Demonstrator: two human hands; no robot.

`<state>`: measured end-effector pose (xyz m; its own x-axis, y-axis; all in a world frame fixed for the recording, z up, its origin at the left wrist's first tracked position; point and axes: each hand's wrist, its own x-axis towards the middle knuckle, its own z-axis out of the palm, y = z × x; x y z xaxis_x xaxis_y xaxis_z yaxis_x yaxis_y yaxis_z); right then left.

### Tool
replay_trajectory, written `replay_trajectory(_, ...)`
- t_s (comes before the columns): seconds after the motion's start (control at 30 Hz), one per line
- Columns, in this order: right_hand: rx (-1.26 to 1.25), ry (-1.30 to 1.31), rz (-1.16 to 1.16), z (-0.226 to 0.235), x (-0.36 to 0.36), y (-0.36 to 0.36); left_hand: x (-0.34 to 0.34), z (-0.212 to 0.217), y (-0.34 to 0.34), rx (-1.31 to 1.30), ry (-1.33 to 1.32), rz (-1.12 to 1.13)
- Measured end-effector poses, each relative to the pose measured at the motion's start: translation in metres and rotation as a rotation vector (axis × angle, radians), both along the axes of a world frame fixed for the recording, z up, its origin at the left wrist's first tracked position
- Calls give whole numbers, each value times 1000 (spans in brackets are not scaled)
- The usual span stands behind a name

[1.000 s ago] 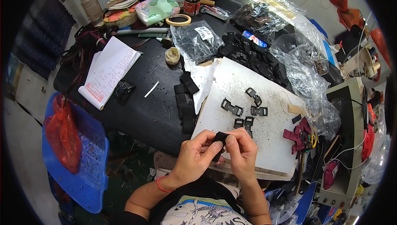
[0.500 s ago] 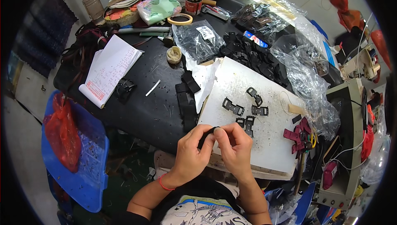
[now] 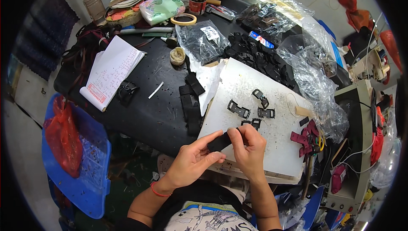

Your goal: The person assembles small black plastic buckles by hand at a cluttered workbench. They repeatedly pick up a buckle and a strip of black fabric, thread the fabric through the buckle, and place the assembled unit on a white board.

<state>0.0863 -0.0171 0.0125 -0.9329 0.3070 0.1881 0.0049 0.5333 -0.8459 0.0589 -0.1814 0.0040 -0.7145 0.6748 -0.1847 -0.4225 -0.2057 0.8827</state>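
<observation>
Your desk (image 3: 144, 122) holds a white board (image 3: 276, 146), clear plastic (image 3: 312, 82) to its right, a notebook (image 3: 112, 69) well left. Your right hand (image 3: 250, 150) pinches a black strap (image 3: 220, 141) over the board; your left hand (image 3: 191, 163), loosely spread, is at its end. Buckles (image 3: 239, 110) lie beyond. Unlike before, your left thumb is off the strap.

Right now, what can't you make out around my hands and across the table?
All in the head view:
- Black strip: its far end is hidden by your right hand; its underside faces away.
- Lowest black buckles: the right hand covers their lower part.
- Notepad: handwriting too small to read reliably.
- Red bag: its crumpled film hides any contents.
</observation>
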Motion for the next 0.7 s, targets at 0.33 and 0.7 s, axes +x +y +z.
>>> replay_trajectory(0.33,246,332,45,-7,10,-9,6,-24,9,3,148,167)
replay_trajectory(0.7,257,240,-36,-11,12,-8,0,-10,4,112,-61,21)
